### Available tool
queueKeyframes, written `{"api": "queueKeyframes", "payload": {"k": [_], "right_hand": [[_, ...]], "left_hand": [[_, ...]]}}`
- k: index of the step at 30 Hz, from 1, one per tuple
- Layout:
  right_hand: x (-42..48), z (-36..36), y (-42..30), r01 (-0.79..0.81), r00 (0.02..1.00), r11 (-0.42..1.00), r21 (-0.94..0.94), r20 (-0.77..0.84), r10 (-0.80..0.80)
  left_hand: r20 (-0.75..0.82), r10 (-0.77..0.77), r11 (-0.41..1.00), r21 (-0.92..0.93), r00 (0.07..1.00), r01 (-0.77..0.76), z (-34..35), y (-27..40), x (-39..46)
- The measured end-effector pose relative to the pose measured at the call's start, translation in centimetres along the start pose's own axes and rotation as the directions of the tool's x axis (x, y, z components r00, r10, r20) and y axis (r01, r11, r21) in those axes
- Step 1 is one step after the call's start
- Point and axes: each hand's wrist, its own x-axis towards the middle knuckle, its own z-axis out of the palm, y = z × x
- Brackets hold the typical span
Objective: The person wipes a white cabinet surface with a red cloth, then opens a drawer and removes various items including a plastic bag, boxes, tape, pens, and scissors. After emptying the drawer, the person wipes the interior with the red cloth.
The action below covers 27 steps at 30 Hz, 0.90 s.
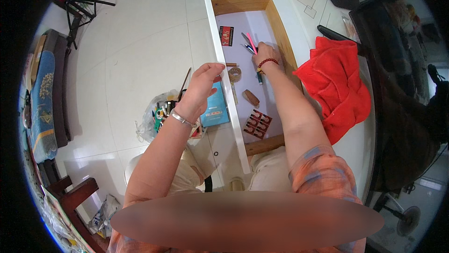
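An open drawer (270, 113) with wooden sides holds pens (249, 48), a roll of tape (234, 74), a brown object (250, 97), a red and black card (226, 36) and a sheet with repeated dark pictures (257, 124). My right hand (266, 54), with a red bead bracelet, reaches down into it at the pens; its fingertips are partly hidden, so a hold cannot be made out. My left hand (207, 83), wearing a silver bangle, is raised at the drawer's white front edge, fingers curved and apart, holding nothing. Below it lies a light blue box or book (214, 107).
A plastic bag of pens and tools (158, 113) stands left of the drawer. A red cloth (336, 84) lies on the white tabletop (305, 14) at right, before a large dark screen (403, 95). A dark wooden chair (79, 197) is at lower left.
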Motion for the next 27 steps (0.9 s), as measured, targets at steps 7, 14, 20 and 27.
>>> {"api": "queueKeyframes", "payload": {"k": [7, 14, 20, 27], "right_hand": [[-0.8, -0.3, -1.5, -0.011, 1.0, 0.998, -0.056, 0.024, 0.012], [1.2, 0.0, 0.7, -0.009, 1.0, 0.966, 0.26, 0.027, 0.002], [-3.1, -7.8, -5.2, 0.11, 0.975, 0.559, 0.822, 0.019, -0.22], [-10.0, -7.7, -14.1, 0.436, 0.835, 0.446, 0.782, -0.166, -0.525]], "left_hand": [[0.01, -0.002, 1.0, 0.006, 1.0, 0.002, 0.0, 0.4, -0.5], [0.0, 0.084, 0.996, 0.038, 0.996, -0.084, -0.2, 1.0, -0.3], [-0.008, 0.2, 0.974, -0.108, 0.98, -0.2, -1.1, 2.5, -1.0], [0.118, 0.196, 0.853, -0.51, 0.973, -0.11, -2.8, 4.2, -1.2]]}}
